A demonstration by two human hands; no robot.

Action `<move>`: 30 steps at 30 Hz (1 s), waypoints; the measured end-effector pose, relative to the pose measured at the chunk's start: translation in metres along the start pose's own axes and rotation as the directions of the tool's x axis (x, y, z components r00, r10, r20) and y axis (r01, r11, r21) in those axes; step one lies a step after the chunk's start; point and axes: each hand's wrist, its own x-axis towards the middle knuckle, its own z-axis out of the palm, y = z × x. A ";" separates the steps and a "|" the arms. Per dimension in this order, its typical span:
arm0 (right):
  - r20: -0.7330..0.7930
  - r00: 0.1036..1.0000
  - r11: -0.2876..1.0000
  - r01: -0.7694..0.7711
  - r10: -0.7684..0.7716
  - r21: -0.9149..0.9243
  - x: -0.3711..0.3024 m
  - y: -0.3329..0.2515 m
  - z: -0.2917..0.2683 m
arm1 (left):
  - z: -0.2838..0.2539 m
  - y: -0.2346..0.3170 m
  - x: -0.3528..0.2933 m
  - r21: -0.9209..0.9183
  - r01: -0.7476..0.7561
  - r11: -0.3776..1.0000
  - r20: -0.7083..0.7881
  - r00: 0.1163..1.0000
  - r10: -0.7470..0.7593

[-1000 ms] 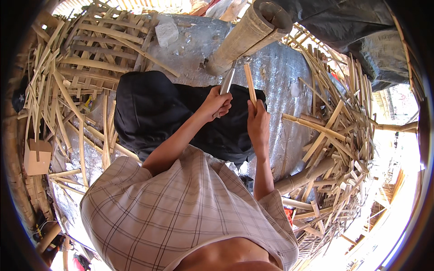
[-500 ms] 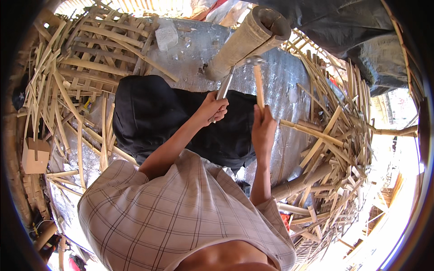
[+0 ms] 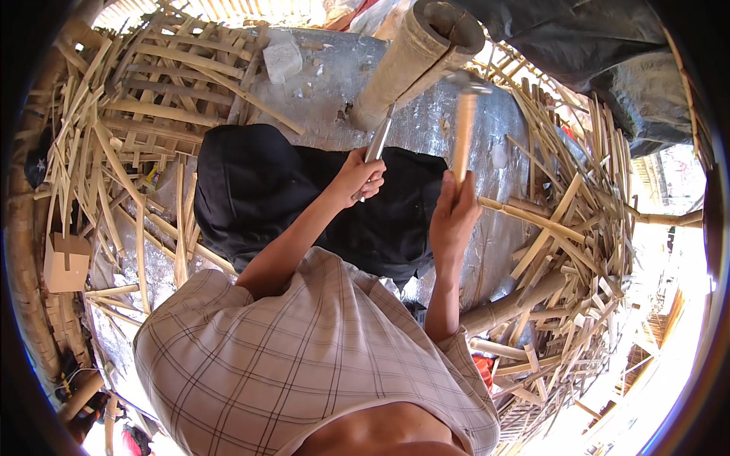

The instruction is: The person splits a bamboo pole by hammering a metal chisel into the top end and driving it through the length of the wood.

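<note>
A thick bamboo tube (image 3: 399,68) stands in front of me, its hollow end toward the top and a long split down its side. My left hand (image 3: 360,178) is closed around a metal chisel (image 3: 379,140), whose tip meets the tube's lower side. In my right hand (image 3: 455,216) is a hammer (image 3: 464,133) with a wooden handle. Its head, slightly blurred, is to the right of the tube and apart from the chisel. Black cloth (image 3: 251,182) covers my legs beneath both hands.
Piles of bamboo strips (image 3: 563,228) lie on the right, with lattice-like slats (image 3: 171,83) at the far left. A pale block (image 3: 283,61) rests on the grey sheet (image 3: 323,114). A cardboard box (image 3: 67,264) is at the left edge; a dark tarp (image 3: 578,38) hangs far right.
My right hand has swung the hammer up and rightward, away from the chisel. The chisel and left hand keep nearly the same place against the tube.
</note>
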 end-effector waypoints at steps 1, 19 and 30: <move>-0.066 0.998 0.998 0.007 -0.003 0.055 0.001 -0.002 0.001 | 0.002 0.002 0.001 -0.013 -0.003 1.000 -0.004 1.000 0.003; 0.216 0.976 0.999 0.012 -0.001 -0.051 0.003 0.025 0.049 | 0.001 0.015 0.001 -0.023 -0.022 0.999 -0.041 0.999 0.021; 0.041 0.999 0.990 0.000 -0.006 0.141 0.012 0.028 0.042 | -0.005 0.020 0.001 -0.107 -0.025 0.994 -0.033 0.999 0.022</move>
